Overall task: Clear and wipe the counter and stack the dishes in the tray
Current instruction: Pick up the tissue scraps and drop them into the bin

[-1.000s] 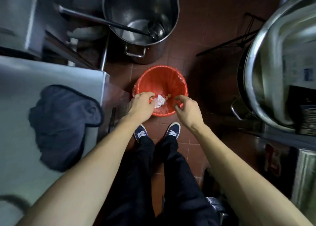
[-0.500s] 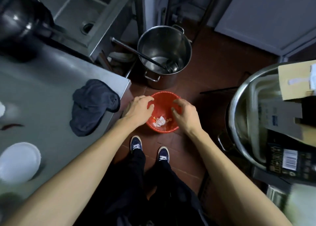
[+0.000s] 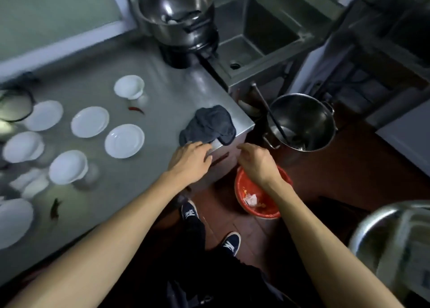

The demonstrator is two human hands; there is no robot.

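Both hands are bare and hold nothing. The left hand [image 3: 190, 159] hovers palm-down, fingers loosely spread, over the near edge of the grey stainless-steel counter [image 3: 162, 91]; the right hand [image 3: 258, 165] hangs with slack, slightly curled fingers above the round red plastic waste bin [image 3: 237, 189] on the floor, where crumpled white paper and scraps lie. Judging from this, the clearing of rubbish is partly done and wiping comes next. The crumpled dark grey cloth [image 3: 208, 125] sits at the counter's corner, just beyond the left fingertips [image 3: 204, 145], near enough to seem almost touching, though motion blur leaves contact unclear. The next move probably calls for the left hand to close on that cloth. Much remains: round white plates [image 3: 124, 140] and white bowls [image 3: 67, 166] lie spread singly over the counter, unstacked, and a red chilli pepper [image 3: 136, 109] and a dark green chilli pepper [image 3: 54, 208] lie among them. No tray can be made out.
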